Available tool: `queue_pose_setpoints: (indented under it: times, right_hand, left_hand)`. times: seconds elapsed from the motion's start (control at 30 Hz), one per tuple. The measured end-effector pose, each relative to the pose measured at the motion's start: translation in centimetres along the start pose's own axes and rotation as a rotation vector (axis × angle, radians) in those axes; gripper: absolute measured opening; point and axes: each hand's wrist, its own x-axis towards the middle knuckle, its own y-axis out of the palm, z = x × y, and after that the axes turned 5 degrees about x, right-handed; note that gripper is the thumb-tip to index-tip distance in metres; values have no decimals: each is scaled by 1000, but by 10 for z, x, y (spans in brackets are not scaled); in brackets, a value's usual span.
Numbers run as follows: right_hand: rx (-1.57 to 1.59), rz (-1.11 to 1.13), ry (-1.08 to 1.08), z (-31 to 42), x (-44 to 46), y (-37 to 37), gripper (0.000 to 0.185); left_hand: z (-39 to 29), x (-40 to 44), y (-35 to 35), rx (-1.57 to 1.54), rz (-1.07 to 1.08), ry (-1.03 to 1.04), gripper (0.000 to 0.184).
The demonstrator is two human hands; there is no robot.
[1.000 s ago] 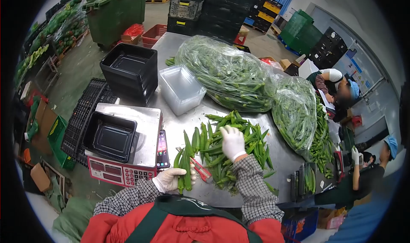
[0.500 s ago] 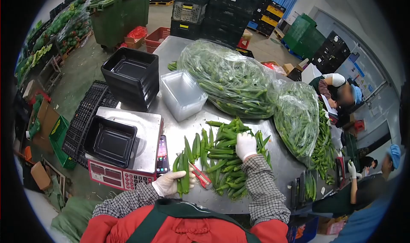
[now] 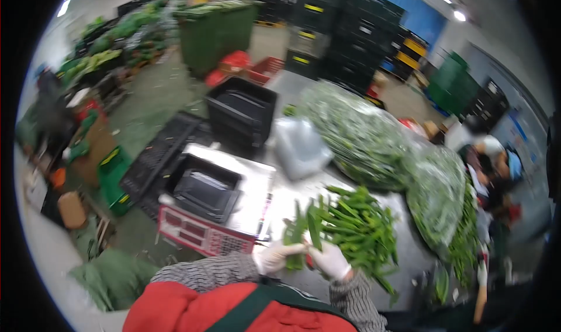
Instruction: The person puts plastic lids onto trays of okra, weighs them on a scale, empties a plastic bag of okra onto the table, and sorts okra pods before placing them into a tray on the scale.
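Note:
My left hand point(image 3: 277, 256), in a white glove, is closed around a few green okra pods point(image 3: 297, 230) standing upright at the table's near edge. Close beside it, my gloved right hand point(image 3: 331, 261) grips a single okra pod point(image 3: 314, 226). Between the hands shows a bit of the red-handled utility knife point(image 3: 308, 259), largely hidden. A heap of loose okra point(image 3: 361, 227) lies just beyond my right hand. To the left, a black plastic tray point(image 3: 205, 187) sits on the scale point(image 3: 257, 183). The frame is blurred by motion.
Behind the scale stand a stack of black trays point(image 3: 241, 113) and stacked clear plastic containers point(image 3: 301, 148). Large clear bags of okra point(image 3: 356, 136) point(image 3: 438, 195) fill the table's far and right side. Other people point(image 3: 494, 162) work at the right. A green bin point(image 3: 215, 37) stands behind.
My right hand has left the heap and come beside my left hand, now with a pod in it. The whole view has swung, so the scene sits further right and lower.

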Motion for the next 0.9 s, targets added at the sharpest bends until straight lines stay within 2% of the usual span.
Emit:
queue_pose_setpoints:
  times: [0.03, 0.07, 0.13, 0.2, 0.23, 0.27, 0.33, 0.4, 0.47, 0.5, 0.53, 0.6, 0.7, 0.73, 0.8, 0.83, 0.87, 0.9]
  right_hand:
    - [-198, 60, 25, 2, -3, 13, 31]
    - [-405, 101, 52, 4, -6, 21, 30]
    - [-499, 131, -23, 19, -10, 30, 28]
    - [-520, 155, -93, 36, -14, 33, 26]
    - [-535, 159, -162, 37, -16, 33, 23]
    - [-542, 169, -255, 35, -15, 35, 21]
    - [-412, 171, -323, 43, -11, 37, 19]
    - [-289, 272, -359, 84, -18, 29, 31]
    - [-92, 261, -346, 79, -14, 35, 21]
    - [-81, 254, -327, 81, -14, 36, 21]
    - [-81, 280, -331, 81, -14, 37, 21]
    - [-80, 330, -331, 76, -13, 39, 20]
    - [-112, 368, -300, 58, -14, 43, 20]
    - [-129, 379, -279, 53, -15, 43, 20]
    - [-155, 327, -388, 44, -16, 45, 20]
    - [-182, 293, -411, 47, -19, 44, 19]
    - [-210, 258, -433, 49, -22, 43, 19]
    - [-182, 255, -330, 45, -22, 42, 18]
  left_hand:
    - [8, 2, -15, 100, -12, -88, 33]
    - [-10, -11, 4, 236, -49, -95, 29]
    - [-11, -21, 12, 266, -158, -8, 26]
    - [-6, -30, 13, 142, -195, 40, 26]
    - [-11, -38, 12, 262, -247, -39, 30]
    - [-3, -38, 5, 224, -240, 88, 34]
    - [-32, -58, 14, 451, -247, 119, 37]
    - [-53, -70, 20, 467, -217, 432, 34]
    - [-92, -95, 25, 637, -268, 431, 32]
    - [-103, -97, 23, 587, -301, 657, 31]
    - [-126, -108, 15, 810, -339, 487, 31]
    - [-162, -126, 10, 974, -320, 667, 35]
    - [-211, -137, -13, 1777, -543, 801, 48]
    - [-221, -134, -23, 1874, -620, 789, 34]
    - [-238, -121, -47, 2155, -602, 713, 33]
    - [-240, -116, -58, 2418, -601, 723, 28]
    - [-239, -107, -78, 2513, -589, 718, 31]
    - [-235, -95, -102, 2607, -576, 713, 35]
